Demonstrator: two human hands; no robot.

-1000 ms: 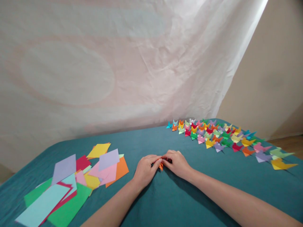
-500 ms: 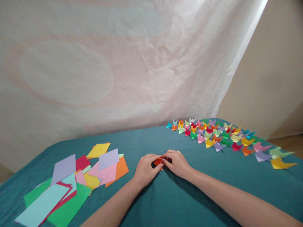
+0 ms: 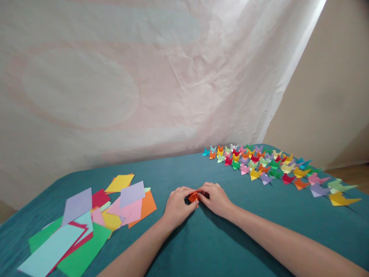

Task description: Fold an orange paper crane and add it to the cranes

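Orange paper point(image 3: 193, 197) — mostly hidden under fingers point(image 3: 206, 189)

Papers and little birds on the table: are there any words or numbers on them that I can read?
None: no word, number or sign can be read anywhere. The loose paper sheets and the folded paper birds are plain colours. The orange paper pinched by the left hand and right hand shows no print. The pale cloth behind the teal table has only faint blotches.

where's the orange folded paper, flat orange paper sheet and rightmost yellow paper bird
orange folded paper point(image 3: 192, 197): head view, exposed middle
flat orange paper sheet point(image 3: 147, 207): head view, centre
rightmost yellow paper bird point(image 3: 339, 199): head view, body
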